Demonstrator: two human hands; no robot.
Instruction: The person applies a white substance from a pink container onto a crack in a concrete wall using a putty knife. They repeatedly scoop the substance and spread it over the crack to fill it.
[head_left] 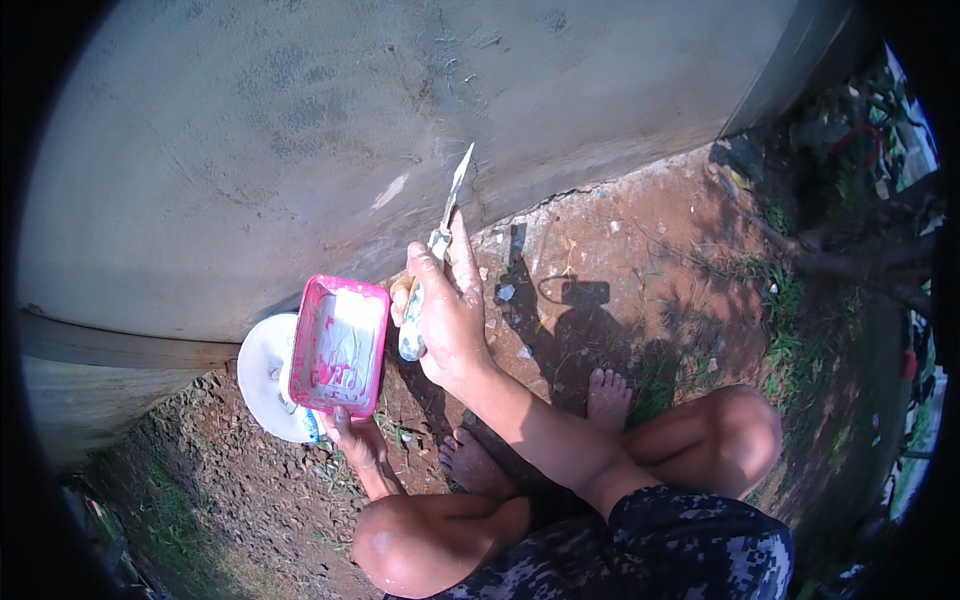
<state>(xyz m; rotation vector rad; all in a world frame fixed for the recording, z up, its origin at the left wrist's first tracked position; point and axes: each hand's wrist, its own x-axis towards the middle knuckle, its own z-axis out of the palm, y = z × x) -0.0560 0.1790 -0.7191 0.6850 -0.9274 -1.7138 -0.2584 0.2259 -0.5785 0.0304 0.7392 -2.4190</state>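
My right hand (447, 315) is closed around the handle of a putty knife (458, 187), its blade pointing up toward the grey wall (330, 140). White smears mark the blade and my fingers. Lower left, my left hand (357, 440) grips the near end of a pink plastic tray (383, 345), thumb over the rim and the other fingers hidden below. White paste (345, 335) coats the inside of the tray, with pink showing through in places. Beneath the tray and to its left is a round white lid or bucket top (262, 375), partly covered.
Reddish bare soil (640, 240) with small stones runs along the wall's foot. A light scraped patch (390, 190) and cracks show on the wall. Grass (785, 310) and a shaded branch or root (840, 262) lie at the right. My bare feet (608, 400) rest on the ground.
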